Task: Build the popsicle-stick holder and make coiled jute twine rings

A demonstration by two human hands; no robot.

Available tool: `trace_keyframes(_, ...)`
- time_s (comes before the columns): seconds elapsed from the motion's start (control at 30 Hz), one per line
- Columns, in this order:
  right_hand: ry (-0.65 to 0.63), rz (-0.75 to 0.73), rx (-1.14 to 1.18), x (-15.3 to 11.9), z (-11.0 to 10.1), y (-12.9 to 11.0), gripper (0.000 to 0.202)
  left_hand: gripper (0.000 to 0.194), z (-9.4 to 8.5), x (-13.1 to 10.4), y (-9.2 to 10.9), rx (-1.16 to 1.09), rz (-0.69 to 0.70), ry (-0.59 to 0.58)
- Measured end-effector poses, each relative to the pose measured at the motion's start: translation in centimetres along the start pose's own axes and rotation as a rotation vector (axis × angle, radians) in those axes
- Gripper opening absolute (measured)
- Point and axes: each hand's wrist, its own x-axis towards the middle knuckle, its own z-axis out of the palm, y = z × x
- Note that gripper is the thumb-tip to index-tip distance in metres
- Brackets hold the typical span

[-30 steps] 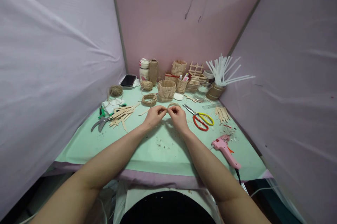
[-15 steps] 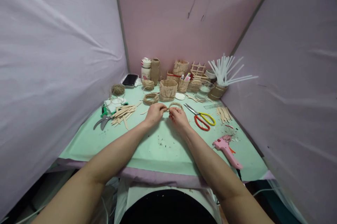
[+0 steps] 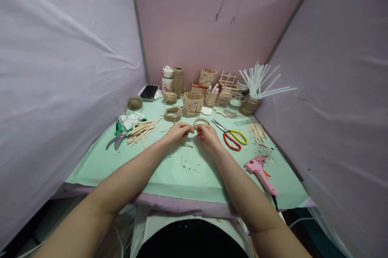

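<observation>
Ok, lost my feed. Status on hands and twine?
Left hand and right hand both pinch the twine loop. Loop just above the table. Scissors lie right, clear.

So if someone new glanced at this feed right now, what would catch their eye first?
Probably the two hands meeting mid-table, the left hand and right hand pinching a small twine loop between them. Next, the red-and-yellow scissors just right of the hands and the pink glue gun near the table's front right edge. At the back right, a jar of white sticks fans out.
</observation>
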Motion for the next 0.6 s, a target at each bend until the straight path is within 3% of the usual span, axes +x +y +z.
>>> trace_keyframes(0.23,0.044,-0.098,-0.203,-0.2,-0.1,0.0,0.016,0.027,-0.7,0.2,-0.1,0.087,-0.016,0.009)
trace_keyframes(0.6,0.077,-0.305,-0.358,-0.5,-0.2,-0.2,0.017,0.028,-0.9,-0.3,0.7,0.275,0.198,0.055)
